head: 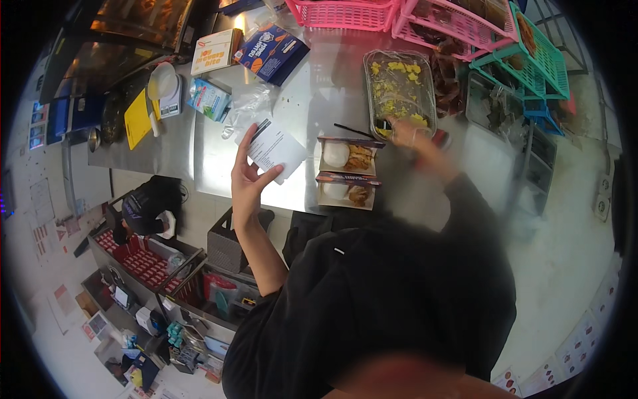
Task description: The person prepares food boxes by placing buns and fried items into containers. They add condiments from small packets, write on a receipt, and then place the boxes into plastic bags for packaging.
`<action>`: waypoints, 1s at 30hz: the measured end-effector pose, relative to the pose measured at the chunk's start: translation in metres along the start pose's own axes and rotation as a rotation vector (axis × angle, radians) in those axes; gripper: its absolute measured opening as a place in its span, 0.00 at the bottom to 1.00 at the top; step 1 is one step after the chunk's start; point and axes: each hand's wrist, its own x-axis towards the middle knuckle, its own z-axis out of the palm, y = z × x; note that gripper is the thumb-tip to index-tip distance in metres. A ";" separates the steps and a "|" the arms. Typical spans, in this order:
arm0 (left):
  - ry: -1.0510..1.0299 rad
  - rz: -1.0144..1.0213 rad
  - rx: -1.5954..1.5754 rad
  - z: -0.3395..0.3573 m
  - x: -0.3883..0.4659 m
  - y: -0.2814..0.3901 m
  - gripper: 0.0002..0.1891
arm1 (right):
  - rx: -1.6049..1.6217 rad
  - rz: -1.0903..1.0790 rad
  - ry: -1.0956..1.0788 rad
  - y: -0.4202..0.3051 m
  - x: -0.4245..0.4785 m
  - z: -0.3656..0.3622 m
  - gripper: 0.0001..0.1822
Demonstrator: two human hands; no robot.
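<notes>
My left hand (pixel 250 172) pinches a printed paper slip (pixel 277 149) between thumb and fingers, above the steel counter. My right hand (pixel 411 133), in what looks like a clear plastic glove, reaches over the near end of a metal tray (pixel 434 95) with scattered yellow scrambled egg (pixel 393 104) in it. Small dark piece (pixel 383 124) shows at its fingertips; whether the hand grips it is unclear. Left of the tray lies a thin black stick (pixel 353 130). Two open meal boxes, a farther one (pixel 344 171) and a nearer one (pixel 344 205), each hold white rice and browned meat.
Dark blue cartons (pixel 272 54), plastic bags (pixel 251 102) and a kitchen scale (pixel 172 99) stand on the steel counter (pixel 294 192). Pink baskets (pixel 344 17) and teal baskets (pixel 541 60) line the back. Another person (pixel 149 207) bends over red crates (pixel 142 259) at lower left.
</notes>
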 end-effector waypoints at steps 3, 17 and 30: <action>-0.016 0.005 0.015 -0.006 -0.005 -0.007 0.44 | -0.062 -0.055 0.093 -0.005 -0.004 -0.010 0.36; 0.181 0.120 0.063 -0.076 -0.069 -0.060 0.44 | 0.748 0.287 -0.066 0.082 0.004 -0.001 0.29; 0.240 0.051 -0.013 -0.091 -0.081 -0.103 0.43 | 0.562 0.229 -0.049 0.074 0.022 0.016 0.22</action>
